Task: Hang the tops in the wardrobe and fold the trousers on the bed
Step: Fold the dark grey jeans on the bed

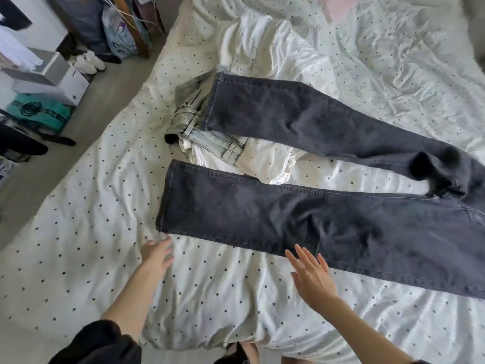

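Nearest me, on the dotted bed (99, 232): my left hand (157, 254), fingers loose, at the black jeans' (301, 219) near hem corner; my right hand (311, 274), fingers spread, against the near leg's edge. Jeans: flat, long axis crosswise, hems leftward, waist rightward. Beyond them: light jeans (207, 130), crumpled, on white cloth (265, 158).

The jeans (301, 214) lie spread across the bed (91, 245), legs pointing left, waist off to the right. The far leg lies over a second pair of jeans (199, 127) and a crumpled top (262, 64). Between the legs lies more of the top. The left hand (157, 254) is just before the near leg's hem; the right hand (311, 275) is at that leg's near edge. Left of the bed, boxes (44, 77) and shoes (89, 63) sit on the floor.
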The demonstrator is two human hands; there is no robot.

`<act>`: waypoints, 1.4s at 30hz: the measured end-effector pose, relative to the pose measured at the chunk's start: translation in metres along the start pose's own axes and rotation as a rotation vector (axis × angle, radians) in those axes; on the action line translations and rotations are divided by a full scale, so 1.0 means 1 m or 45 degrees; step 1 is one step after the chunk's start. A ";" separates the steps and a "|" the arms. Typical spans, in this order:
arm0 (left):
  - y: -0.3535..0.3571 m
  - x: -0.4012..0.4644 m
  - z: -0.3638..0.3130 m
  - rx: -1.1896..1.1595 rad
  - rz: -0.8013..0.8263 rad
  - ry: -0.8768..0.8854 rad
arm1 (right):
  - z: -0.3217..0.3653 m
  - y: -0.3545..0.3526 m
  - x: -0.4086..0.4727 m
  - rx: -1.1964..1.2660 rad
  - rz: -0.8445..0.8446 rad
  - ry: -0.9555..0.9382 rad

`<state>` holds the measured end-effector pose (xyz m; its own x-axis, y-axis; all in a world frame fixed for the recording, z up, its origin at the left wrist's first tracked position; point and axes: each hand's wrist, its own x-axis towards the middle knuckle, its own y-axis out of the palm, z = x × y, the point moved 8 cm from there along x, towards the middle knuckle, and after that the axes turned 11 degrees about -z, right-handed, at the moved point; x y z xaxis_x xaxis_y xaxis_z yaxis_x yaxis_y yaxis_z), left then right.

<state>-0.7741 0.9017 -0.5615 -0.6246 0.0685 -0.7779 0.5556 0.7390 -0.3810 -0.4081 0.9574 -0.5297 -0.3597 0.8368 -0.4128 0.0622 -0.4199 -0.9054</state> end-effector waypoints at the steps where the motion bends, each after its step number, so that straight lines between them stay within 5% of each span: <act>1: 0.013 -0.005 0.014 -0.019 0.073 -0.063 | -0.010 0.000 -0.004 -0.009 -0.009 0.039; 8: 0.106 -0.072 0.069 -0.060 0.375 -0.283 | -0.096 -0.005 -0.037 0.052 -0.099 0.361; 15: 0.169 -0.128 0.115 -0.152 0.411 -0.413 | -0.193 -0.016 -0.092 0.431 -0.492 0.820; 19: 0.204 -0.165 0.152 -0.156 0.436 -0.431 | -0.285 0.014 -0.136 1.095 -0.598 1.440; 22: 0.221 -0.182 0.169 -0.190 0.410 -0.374 | -0.334 0.051 -0.154 2.027 -0.665 1.912; 27: 0.220 -0.193 0.164 -0.286 0.248 -0.156 | -0.407 0.062 -0.155 2.701 -0.775 2.007; 32: 0.202 -0.221 0.138 -0.442 0.084 0.036 | -0.438 0.047 -0.165 2.601 -0.821 2.132; 36: 0.197 -0.256 0.108 -0.473 0.056 0.154 | -0.449 0.015 -0.180 2.383 -1.075 2.129; 42: 0.226 -0.309 0.013 -0.580 0.070 0.345 | -0.490 -0.073 -0.162 2.271 -1.303 1.854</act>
<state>-0.4485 1.0391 -0.4133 -0.7542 0.2416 -0.6105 0.3348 0.9414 -0.0411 0.1018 1.0251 -0.4450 0.7957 0.1696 -0.5815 -0.3529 0.9100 -0.2175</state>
